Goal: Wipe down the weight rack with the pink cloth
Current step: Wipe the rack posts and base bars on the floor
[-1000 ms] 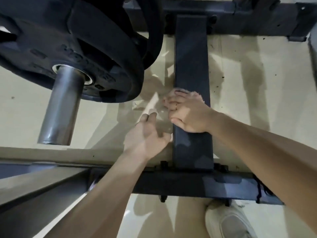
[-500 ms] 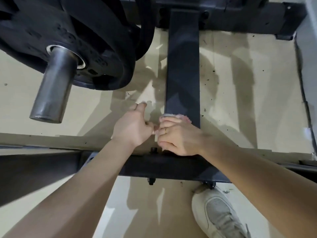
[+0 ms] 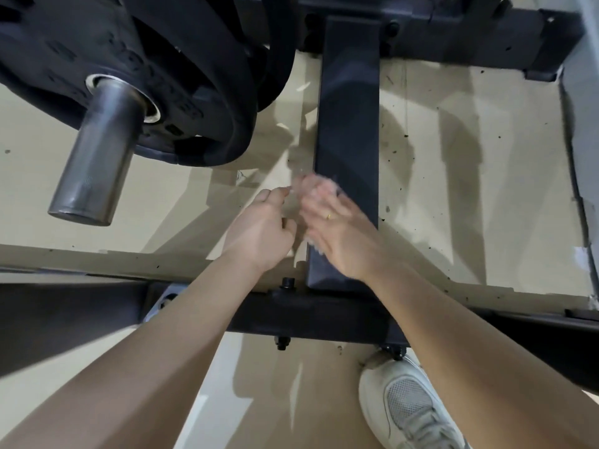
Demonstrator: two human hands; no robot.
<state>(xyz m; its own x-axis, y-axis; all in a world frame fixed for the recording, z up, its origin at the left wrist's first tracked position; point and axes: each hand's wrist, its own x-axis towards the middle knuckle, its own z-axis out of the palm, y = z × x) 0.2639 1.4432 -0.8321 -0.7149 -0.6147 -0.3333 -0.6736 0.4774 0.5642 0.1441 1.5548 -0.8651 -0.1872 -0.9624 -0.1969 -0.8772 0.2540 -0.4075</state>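
Blurred with motion, the right hand point(image 3: 337, 228) lies over the weight rack's point(image 3: 348, 131) flat black crossbar, and whether it clasps the pink cloth I cannot tell. Beside it the left hand point(image 3: 261, 230) hangs loosely curled, holding nothing.

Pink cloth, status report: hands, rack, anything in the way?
Right hand blurred on the rack's black crossbar, pink cloth hidden, grip unclear. Left hand loosely curled beside it, holding nothing visible. Weight plates overhang left of the bar.
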